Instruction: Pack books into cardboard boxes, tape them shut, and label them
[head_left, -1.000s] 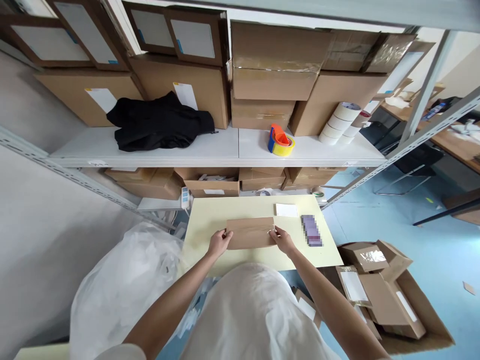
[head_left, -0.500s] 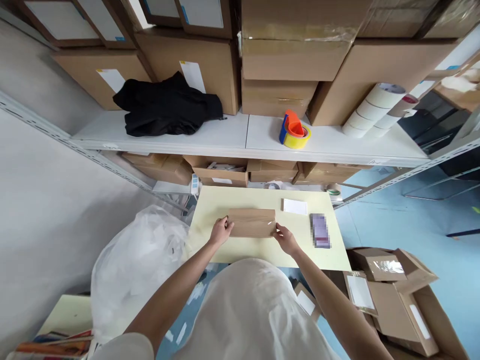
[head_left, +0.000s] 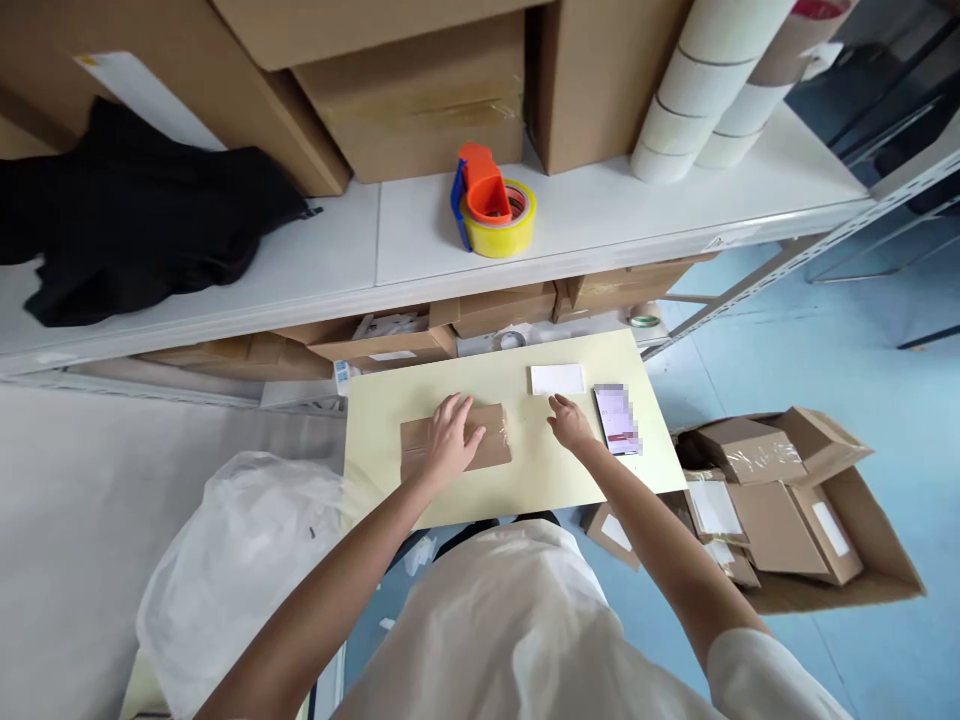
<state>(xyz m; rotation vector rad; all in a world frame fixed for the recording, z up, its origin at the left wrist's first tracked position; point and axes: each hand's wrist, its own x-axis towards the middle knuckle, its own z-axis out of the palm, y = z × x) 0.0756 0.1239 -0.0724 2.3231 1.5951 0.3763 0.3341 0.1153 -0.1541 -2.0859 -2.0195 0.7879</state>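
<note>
A flat brown cardboard box [head_left: 491,435] with clear tape near its right end lies on the pale yellow table. My left hand [head_left: 450,440] rests on top of it, fingers spread. My right hand [head_left: 570,422] is off the box, its fingers loosely bent and pointing at the near edge of a white label stack [head_left: 557,379]; I see nothing in it. To the right of that hand lies a phone [head_left: 616,418] with a lit, blurred screen.
On the shelf [head_left: 585,225] beyond the table stand an orange and blue tape dispenser [head_left: 495,205] with yellow tape, white rolls [head_left: 686,110] and black cloth [head_left: 150,210]. A white plastic bag [head_left: 240,570] bulges at left. A large carton [head_left: 877,540] holding boxes sits on the floor at right.
Both hands gripped the box's ends before; now my left hand lies on its top and my right has let go, moving towards the labels. The box has shifted left, and the view has turned.
</note>
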